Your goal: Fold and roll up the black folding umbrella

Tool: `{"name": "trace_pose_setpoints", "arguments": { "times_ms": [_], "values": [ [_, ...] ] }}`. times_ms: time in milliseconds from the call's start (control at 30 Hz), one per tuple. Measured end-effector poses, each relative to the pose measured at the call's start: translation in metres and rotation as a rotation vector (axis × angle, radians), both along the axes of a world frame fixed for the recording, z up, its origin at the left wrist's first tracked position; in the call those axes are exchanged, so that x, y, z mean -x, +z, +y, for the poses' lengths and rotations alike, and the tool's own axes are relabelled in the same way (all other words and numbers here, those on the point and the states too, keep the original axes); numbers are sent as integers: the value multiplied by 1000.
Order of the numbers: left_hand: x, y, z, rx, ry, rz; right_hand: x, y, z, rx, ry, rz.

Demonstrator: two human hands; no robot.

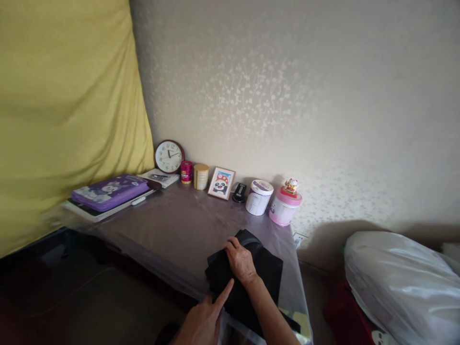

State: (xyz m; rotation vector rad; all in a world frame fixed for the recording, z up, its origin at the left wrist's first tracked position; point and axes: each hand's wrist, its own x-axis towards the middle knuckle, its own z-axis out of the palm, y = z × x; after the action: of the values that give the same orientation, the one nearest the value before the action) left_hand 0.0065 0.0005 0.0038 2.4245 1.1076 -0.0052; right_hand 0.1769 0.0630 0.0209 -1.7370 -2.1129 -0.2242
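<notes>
A black, sheet-like thing point(269, 268), folded in layers, lies near the right front corner of the table. It looks like an umbrella or a cloth bag, but I cannot tell which. My right hand point(241, 261) rests on top of it, fingers curled against a fold. Lower down, my left hand point(206, 318) reaches in from the front edge. Its index finger is stretched out over the black material, close to my right wrist; the other fingers are mostly hidden.
Along the wall stand a clock point(169, 156), a pink can point(186, 172), a yellow-lidded jar point(201, 177), a panda picture point(221, 183), a black object point(239, 192), a white tub point(258, 199) and a pink tub point(283, 211) bearing a figurine. A purple case point(111, 191) lies left.
</notes>
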Motion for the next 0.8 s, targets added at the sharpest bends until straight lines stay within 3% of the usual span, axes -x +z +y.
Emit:
{"name": "trace_pose_setpoints", "arguments": {
  "times_ms": [167,333,467,633,800],
  "values": [
    [0,-5,-1,14,16,-25,2,8,-7,-7,43,47],
    [0,-3,-1,52,15,-29,2,20,-40,-31,206,153],
    [-1,4,-2,67,24,-3,-10,14,-49,-9,251,96],
    [-3,13,-4,86,53,72,-45,1,-16,-62,93,32],
    [-3,21,-6,116,57,95,-69,11,8,-60,-210,-5]
  ]
}}
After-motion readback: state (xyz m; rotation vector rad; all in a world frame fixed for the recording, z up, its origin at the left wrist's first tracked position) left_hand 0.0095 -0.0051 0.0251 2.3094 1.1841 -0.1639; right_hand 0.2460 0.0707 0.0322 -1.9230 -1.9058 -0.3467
